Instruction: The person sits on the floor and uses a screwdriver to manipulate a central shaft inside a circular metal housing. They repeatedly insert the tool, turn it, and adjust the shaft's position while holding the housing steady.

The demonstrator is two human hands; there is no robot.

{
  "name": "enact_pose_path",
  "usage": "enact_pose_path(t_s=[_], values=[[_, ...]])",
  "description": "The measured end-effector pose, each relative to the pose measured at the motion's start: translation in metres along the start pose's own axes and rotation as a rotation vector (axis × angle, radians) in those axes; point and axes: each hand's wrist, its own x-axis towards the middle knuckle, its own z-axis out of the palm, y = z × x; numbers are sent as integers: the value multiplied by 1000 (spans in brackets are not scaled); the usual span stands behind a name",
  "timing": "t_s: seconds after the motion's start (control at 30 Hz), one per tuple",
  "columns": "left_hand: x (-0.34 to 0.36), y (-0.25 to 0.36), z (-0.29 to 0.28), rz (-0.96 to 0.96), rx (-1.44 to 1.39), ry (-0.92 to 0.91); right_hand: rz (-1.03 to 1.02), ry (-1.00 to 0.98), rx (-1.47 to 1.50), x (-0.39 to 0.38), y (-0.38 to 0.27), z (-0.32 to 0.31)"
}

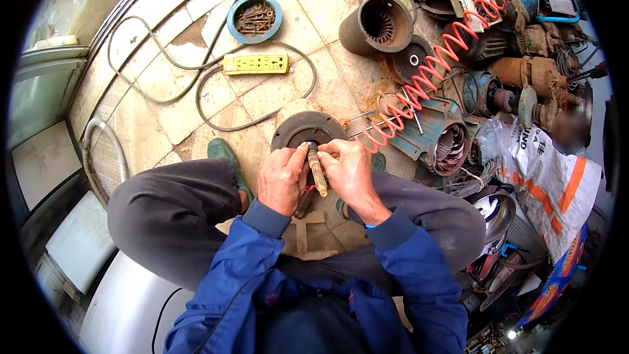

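Left hand (278, 178) curled, fingertips at shaft's flange end; whether gripping, cannot tell. Right hand (347, 169) nearly closed, thumb and finger pinching shaft. Worn metal shaft (318, 176) between both hands, free end toward wearer. Round dark flange (288, 132) just beyond fingertips. Step in hand looks like close fingertip work where shaft meets flange; next move seems to call for steady, aligned hold. Farther beyond left hand: yellow power strip (255, 63), blue bowl (232, 24) of bolts. Right of right hand: green motor housing (416, 132), red coiled hose (426, 71).

Matt metal disc (308, 129), rough metal shaft (318, 174)
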Motion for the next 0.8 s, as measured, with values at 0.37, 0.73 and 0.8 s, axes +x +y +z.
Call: enact_pose_path(t_s=[0.37,0.73,0.8], values=[[1,-1,0,41,111,-17,-30,55,19,4,2,3],[4,-2,-3,60,85,-28,-83,34,-44,5,1,2],[2,-7,1,79,91,-32,42,-54,113,7,6,-2]])
